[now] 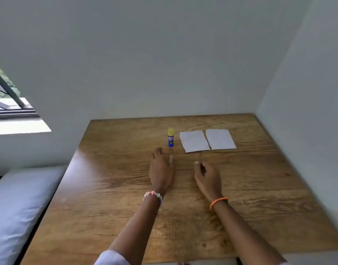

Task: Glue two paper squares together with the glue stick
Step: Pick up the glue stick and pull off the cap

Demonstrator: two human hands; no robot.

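glue stick point(170, 137) stood upright, capped, at 12 o'clock of left hand point(161, 170); two paper squares point(194, 141) point(220, 139) laid flat side by side at its 3 o'clock, ready. left hand spread, empty; right hand point(207, 177) loosely curled, nothing held. table point(126, 197) otherwise unused.

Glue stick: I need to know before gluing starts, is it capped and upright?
Upright and capped: the glue stick stands on the table, yellow cap on top.
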